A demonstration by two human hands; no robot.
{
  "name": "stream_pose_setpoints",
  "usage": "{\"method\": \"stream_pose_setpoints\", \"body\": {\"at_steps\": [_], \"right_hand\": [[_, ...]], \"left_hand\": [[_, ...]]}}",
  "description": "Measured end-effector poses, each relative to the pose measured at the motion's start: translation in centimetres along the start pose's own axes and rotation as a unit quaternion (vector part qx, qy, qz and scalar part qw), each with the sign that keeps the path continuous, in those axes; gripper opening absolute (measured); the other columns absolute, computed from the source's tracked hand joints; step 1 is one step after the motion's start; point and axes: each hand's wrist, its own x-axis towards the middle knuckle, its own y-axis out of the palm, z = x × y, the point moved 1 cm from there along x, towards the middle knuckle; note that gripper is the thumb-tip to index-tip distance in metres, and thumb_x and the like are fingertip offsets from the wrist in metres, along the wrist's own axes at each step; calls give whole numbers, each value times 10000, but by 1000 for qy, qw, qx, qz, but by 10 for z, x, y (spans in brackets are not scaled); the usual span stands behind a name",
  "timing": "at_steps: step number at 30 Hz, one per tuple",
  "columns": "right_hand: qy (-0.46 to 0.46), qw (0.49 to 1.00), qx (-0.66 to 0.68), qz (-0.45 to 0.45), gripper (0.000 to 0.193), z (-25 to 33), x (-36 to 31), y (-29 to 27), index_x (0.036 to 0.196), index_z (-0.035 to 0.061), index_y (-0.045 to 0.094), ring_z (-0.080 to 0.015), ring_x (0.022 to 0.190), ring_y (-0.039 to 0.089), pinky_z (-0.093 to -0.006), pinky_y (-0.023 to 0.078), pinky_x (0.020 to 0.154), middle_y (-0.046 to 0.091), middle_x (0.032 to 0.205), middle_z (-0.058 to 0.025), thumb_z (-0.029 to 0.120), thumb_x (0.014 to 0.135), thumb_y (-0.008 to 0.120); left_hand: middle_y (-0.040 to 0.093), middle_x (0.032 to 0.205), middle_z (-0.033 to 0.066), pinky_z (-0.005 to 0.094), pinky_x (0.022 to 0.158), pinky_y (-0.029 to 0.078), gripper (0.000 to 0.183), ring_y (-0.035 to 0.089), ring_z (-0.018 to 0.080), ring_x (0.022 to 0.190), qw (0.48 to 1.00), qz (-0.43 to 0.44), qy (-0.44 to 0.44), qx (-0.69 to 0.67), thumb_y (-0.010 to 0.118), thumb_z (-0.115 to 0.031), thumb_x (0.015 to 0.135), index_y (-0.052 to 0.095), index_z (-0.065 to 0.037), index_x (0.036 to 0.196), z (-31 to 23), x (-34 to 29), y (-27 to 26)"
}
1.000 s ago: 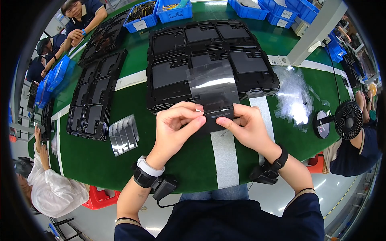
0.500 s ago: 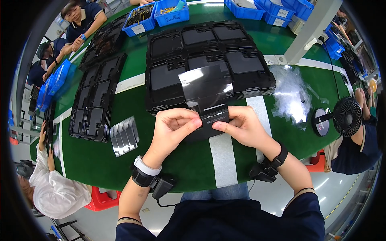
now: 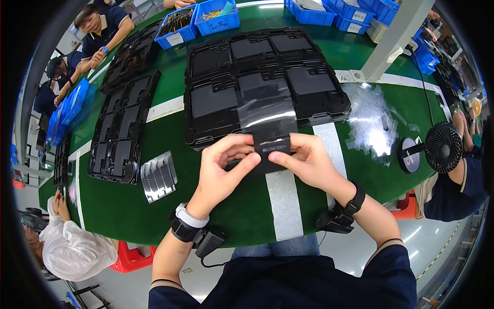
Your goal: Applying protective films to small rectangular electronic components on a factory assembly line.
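Note:
My left hand [image 3: 226, 167] and my right hand [image 3: 303, 160] both grip a flat black rectangular part [image 3: 271, 148] held low over the green table [image 3: 123, 216]. A clear plastic film [image 3: 266, 103] rises from the part's far edge and lies over the black moulded trays [image 3: 216, 103] behind it. My fingertips pinch the part's near corners from both sides. A wrist strap with a small black device sits on each forearm.
A fanned stack of shiny grey sheets [image 3: 158, 176] lies left of my hands. More black trays [image 3: 121, 139] run along the left. Crumpled clear films [image 3: 371, 121] and a small black fan [image 3: 443, 148] are on the right. Blue bins [image 3: 198, 20] line the far edge; other people sit around.
The part and film have come slightly nearer to me, and the film now stands longer and flatter over the trays. Both hands kept their hold.

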Motion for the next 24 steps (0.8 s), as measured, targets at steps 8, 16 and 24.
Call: {"method": "stream_pose_setpoints", "body": {"at_steps": [8, 16, 24], "right_hand": [[-9, 988, 94, -122, 154, 9, 2, -8, 768, 53, 474, -27, 571, 457, -183, 387, 509, 466, 643, 34, 131, 890, 528], [-7, 984, 55, -170, 116, 11, 1, -24, 864, 21, 573, -24, 557, 448, -180, 344, 466, 492, 649, 27, 125, 884, 527], [-54, 998, -13, -43, 277, 18, -2, -9, 1082, -17, 588, -134, 857, 587, -245, 480, 740, 601, 1051, -107, -3, 807, 612]], "left_hand": [[639, 827, 50, 204, 674, 467, 119, 582, 70, 755, 999, 13, -32, 21, 642, -67, 815, 638, 28, 887, 4, 0, -10], [636, 765, 23, 203, 650, 462, 121, 576, 64, 708, 993, -54, -3, 105, 631, -98, 830, 642, 20, 856, 7, 1, -11], [627, 808, 21, 202, 697, 445, 172, 553, 55, 746, 999, -7, -28, 29, 590, -162, 874, 616, 7, 894, 6, 0, -10]]}}
